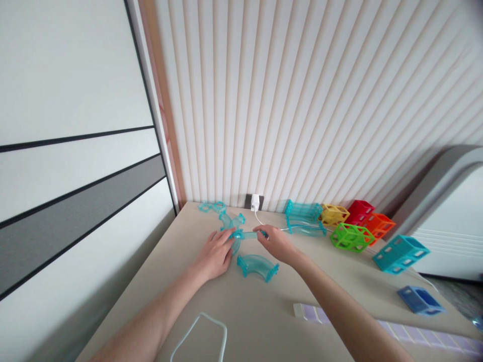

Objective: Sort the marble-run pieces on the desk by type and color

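Note:
My left hand rests on the table with its fingers closed over a translucent teal curved track piece, which is partly hidden beneath the fingertips. A straight teal track piece runs from that joint toward my right hand, whose thumb and fingers pinch its right end. Just beyond my left fingers lies a branching teal track piece; I cannot tell if it is joined to the others. Another curved teal track piece lies loose in front, between my forearms.
Small teal pieces lie at the back left. Long teal tracks stand at the back, beside yellow, red, orange and green frame blocks. A white charger with cable is at the wall. A purple-white strip passes beneath my right forearm.

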A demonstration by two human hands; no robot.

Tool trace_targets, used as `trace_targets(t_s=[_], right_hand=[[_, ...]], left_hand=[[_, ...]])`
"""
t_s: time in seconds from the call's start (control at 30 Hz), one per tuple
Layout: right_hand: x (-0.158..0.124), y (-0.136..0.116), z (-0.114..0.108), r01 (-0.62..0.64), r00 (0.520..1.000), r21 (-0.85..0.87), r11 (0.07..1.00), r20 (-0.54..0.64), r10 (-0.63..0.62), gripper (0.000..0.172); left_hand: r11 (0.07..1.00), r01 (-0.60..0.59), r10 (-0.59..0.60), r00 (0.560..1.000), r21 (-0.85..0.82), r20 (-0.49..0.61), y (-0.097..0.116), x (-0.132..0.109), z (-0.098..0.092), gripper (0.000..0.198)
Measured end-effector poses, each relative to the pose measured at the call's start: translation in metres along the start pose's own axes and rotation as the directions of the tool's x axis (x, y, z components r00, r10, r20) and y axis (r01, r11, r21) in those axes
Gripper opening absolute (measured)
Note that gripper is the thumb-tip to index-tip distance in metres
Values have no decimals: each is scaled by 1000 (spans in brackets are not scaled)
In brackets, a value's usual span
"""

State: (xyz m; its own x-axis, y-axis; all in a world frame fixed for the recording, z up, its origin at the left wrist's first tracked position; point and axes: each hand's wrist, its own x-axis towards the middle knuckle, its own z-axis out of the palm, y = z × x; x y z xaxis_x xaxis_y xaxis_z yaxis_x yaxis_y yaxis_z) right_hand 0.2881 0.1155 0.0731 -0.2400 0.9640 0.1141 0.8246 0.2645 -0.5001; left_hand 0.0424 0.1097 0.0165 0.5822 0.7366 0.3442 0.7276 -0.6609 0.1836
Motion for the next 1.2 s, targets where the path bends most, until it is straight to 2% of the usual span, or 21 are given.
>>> trace_targets(t_s=[0.2,0.3,0.4,0.53,0.67,0.77,0.97,1.2], right_hand=[[-11,1,-7,23,989,98,995,-148,-8,33],[-36,1,-6,19,974,131,991,-227,11,35],[-67,6,3,37,950,153,987,-311,13,38],[-96,14,21,118,915,91,989,-397,-73,37],[-106,17,31,143,906,47,989,-409,-111,39],[-106,15,34,144,916,56,988,-385,-112,38],[-104,12,37,153,922,49,987,-368,-125,37],[-105,9,35,150,935,8,989,-327,-139,36]], left_hand=[[999,22,-22,1000,48,9,0,-1,4,43],[998,27,-26,1000,54,-4,0,0,4,41],[1000,16,-14,998,18,-67,0,0,-2,39],[994,-49,33,984,-94,-174,4,-5,-13,47],[972,-146,110,975,-185,-192,17,-13,-15,66],[969,-135,103,982,-205,-160,30,-17,-10,72],[975,-51,7,980,-217,-196,40,-16,-4,43],[971,-35,-5,985,-236,-170,41,-16,-6,42]])
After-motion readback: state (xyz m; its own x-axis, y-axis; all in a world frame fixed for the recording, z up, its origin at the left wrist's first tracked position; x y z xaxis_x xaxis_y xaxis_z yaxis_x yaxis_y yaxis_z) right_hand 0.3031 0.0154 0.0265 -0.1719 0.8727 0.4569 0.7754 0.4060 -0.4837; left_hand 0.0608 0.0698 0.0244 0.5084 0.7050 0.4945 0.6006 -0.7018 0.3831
